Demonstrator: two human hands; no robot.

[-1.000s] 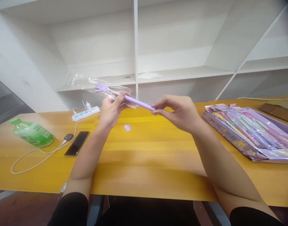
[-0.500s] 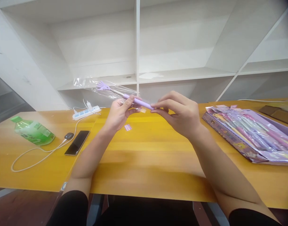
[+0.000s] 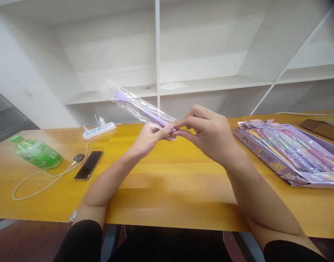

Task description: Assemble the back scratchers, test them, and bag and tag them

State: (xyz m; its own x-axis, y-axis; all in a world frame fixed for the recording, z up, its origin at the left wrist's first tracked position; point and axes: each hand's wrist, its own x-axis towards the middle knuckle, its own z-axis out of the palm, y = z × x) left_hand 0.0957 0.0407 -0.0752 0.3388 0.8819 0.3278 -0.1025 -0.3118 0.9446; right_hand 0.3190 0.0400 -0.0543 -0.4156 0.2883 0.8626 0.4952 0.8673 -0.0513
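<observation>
A purple back scratcher (image 3: 153,118) with a hand-shaped head and a thin metal shaft slants up to the left above the table. A clear plastic sleeve (image 3: 134,115) surrounds it. My left hand (image 3: 149,140) pinches the handle's lower end through the sleeve, thumb on top. Right beside it, the thumb and fingertips of my right hand (image 3: 206,133) close on the same end, at the sleeve's mouth. Whether those fingertips hold the film or the handle is hard to make out.
On the right lies a purple printed box (image 3: 276,160) with several wrapped back scratchers. To the left are a green bottle (image 3: 37,152) on its side, a phone (image 3: 88,165), a white cable (image 3: 43,173) and a power strip (image 3: 99,131). White shelving (image 3: 210,80) stands behind the table.
My left hand has slid right along the handle to its lower end, close to my right hand. The sleeve now covers the handle's end, which stuck out before. The small label on the table is hidden.
</observation>
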